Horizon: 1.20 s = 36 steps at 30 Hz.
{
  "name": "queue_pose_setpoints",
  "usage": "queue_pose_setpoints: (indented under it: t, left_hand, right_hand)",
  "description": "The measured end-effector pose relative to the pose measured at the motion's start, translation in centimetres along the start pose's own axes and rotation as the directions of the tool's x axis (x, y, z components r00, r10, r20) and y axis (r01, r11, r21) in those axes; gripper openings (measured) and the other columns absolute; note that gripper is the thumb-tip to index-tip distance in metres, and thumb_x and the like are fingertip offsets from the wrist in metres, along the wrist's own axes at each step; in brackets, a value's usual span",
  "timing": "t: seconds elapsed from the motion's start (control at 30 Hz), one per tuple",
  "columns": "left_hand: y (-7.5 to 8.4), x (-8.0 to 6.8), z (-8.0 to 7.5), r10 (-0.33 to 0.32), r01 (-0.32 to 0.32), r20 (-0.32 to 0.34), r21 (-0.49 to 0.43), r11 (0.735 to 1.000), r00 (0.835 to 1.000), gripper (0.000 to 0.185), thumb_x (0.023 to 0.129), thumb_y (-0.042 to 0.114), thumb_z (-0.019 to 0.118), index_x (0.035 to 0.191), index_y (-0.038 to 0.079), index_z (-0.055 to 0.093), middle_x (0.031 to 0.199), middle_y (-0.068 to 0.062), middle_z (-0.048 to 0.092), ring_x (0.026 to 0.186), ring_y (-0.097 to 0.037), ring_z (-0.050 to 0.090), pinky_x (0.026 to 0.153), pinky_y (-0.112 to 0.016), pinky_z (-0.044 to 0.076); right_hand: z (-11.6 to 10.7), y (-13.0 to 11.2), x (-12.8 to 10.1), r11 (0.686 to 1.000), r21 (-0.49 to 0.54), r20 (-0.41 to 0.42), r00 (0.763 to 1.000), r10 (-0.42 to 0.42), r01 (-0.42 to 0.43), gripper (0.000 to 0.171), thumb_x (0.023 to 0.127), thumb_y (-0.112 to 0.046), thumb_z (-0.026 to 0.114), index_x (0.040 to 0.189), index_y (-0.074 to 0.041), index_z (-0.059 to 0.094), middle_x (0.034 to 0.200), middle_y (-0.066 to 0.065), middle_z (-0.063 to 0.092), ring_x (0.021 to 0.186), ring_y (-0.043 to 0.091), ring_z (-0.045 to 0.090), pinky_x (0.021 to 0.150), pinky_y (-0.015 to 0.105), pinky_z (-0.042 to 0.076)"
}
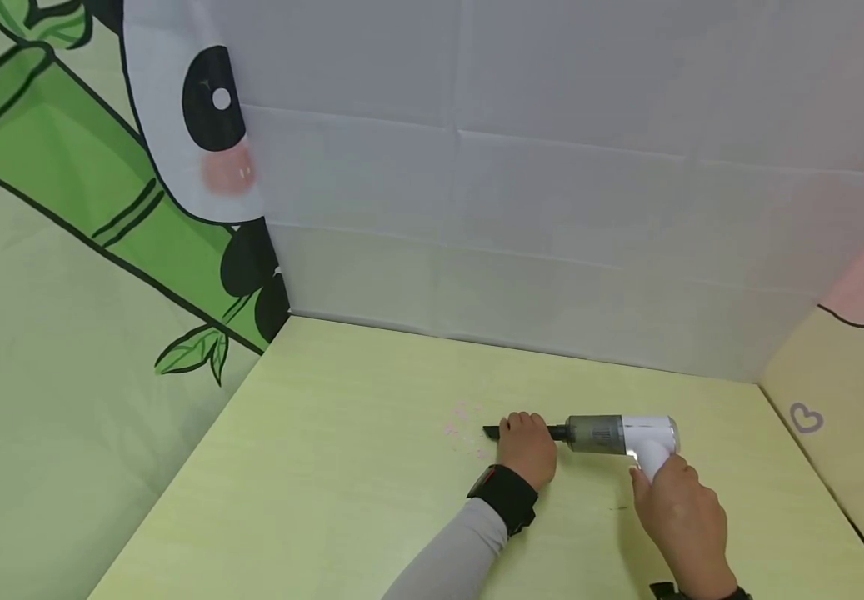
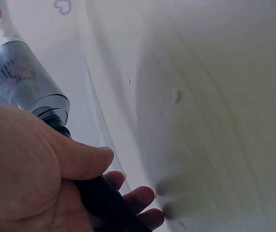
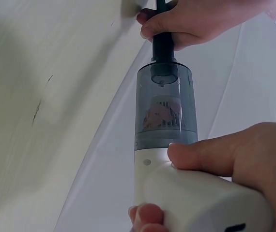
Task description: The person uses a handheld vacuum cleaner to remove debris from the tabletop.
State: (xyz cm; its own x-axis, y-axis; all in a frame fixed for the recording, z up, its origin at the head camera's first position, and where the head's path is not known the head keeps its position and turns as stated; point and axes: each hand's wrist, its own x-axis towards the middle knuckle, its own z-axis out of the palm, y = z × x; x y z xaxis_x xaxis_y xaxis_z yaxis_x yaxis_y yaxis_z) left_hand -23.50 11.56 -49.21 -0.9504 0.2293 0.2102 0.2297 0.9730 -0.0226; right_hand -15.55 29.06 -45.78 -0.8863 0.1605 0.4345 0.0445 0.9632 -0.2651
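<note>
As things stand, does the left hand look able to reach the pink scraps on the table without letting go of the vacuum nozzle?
Probably yes. The left hand grips the black nozzle, whose tip lies right beside the pink scraps on the table. Nothing stands between them.

At lower centre of the head view, the left hand (image 1: 526, 447) curls fingers closed, while the right hand (image 1: 675, 502) grips at lower right
</note>
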Motion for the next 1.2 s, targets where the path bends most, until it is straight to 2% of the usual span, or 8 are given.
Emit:
queue_pose_setpoints:
  t: [0.23,0.4,0.67,0.83,0.93,1.03,1.2]
  left_hand:
    - [0.4,0.7,-0.4,-0.035,0.035,0.02,-0.023,0.999,0.999,0.031,0.101,0.034,0.06,0.117,0.007,0.063,0.112,-0.009,0.064,0.113,-0.024,0.06,0.103,-0.035,0.048]
    - [1.8,0.7,-0.4,-0.023,0.023,0.006,-0.025,0.999,1.0,0.029,0.101,0.035,0.06,0.113,0.009,0.063,0.109,-0.008,0.064,0.111,-0.022,0.06,0.102,-0.034,0.049]
    - [4.4,1.0,-0.3,0.011,-0.01,-0.067,0.012,1.0,0.998,0.024,0.1,0.036,0.059,0.106,0.013,0.064,0.103,-0.003,0.065,0.103,-0.018,0.061,0.097,-0.031,0.051]
    - [5.6,0.8,0.5,0.008,-0.005,-0.111,0.03,1.0,0.994,0.024,0.1,0.038,0.059,0.104,0.015,0.064,0.101,-0.001,0.064,0.102,-0.016,0.06,0.096,-0.03,0.05]
    - [5.8,0.6,0.8,0.013,-0.007,-0.12,0.051,0.999,0.993,0.025,0.101,0.039,0.059,0.106,0.015,0.064,0.102,0.0,0.064,0.103,-0.016,0.06,0.096,-0.03,0.05]
    - [5.5,0.6,0.3,0.018,-0.012,-0.091,0.067,0.998,0.996,0.027,0.102,0.04,0.057,0.109,0.015,0.064,0.103,-0.001,0.064,0.104,-0.017,0.06,0.097,-0.03,0.049]
    - [5.1,0.3,-0.4,0.0,0.0,0.003,0.04,0.999,1.0,0.029,0.103,0.04,0.055,0.114,0.014,0.064,0.108,-0.002,0.064,0.109,-0.018,0.059,0.1,-0.031,0.048]
  right_hand:
    - [-0.9,0.4,1.4,1.0,-0.003,0.136,0.99,0.025,-0.025,0.048,0.091,-0.024,0.071,0.084,0.018,0.049,0.065,0.027,0.053,0.045,0.037,0.053,0.035,0.049,0.043]
    - [-2.0,1.4,2.0,0.995,-0.022,0.262,0.96,0.097,-0.094,0.051,0.095,-0.028,0.064,0.092,0.02,0.048,0.072,0.03,0.056,0.053,0.04,0.057,0.041,0.05,0.045]
    - [-3.5,3.9,2.1,0.992,-0.025,0.237,0.963,0.128,-0.126,0.05,0.095,-0.028,0.067,0.088,0.018,0.048,0.07,0.03,0.055,0.051,0.041,0.055,0.04,0.052,0.043]
    - [-4.0,4.6,1.6,0.987,-0.03,0.259,0.952,0.163,-0.161,0.05,0.095,-0.029,0.066,0.087,0.017,0.048,0.07,0.028,0.055,0.05,0.039,0.055,0.04,0.051,0.043]
    - [-4.2,4.7,1.5,0.984,-0.036,0.282,0.943,0.176,-0.173,0.051,0.096,-0.03,0.064,0.089,0.017,0.048,0.071,0.028,0.055,0.052,0.038,0.055,0.041,0.05,0.043]
    - [-4.4,4.4,1.5,0.984,-0.038,0.309,0.935,0.176,-0.172,0.052,0.097,-0.03,0.062,0.091,0.018,0.047,0.073,0.029,0.055,0.053,0.039,0.057,0.042,0.05,0.045]
    - [-4.6,3.9,1.4,0.985,-0.045,0.358,0.918,0.17,-0.165,0.052,0.098,-0.031,0.061,0.093,0.019,0.047,0.074,0.03,0.056,0.054,0.039,0.057,0.043,0.05,0.046]
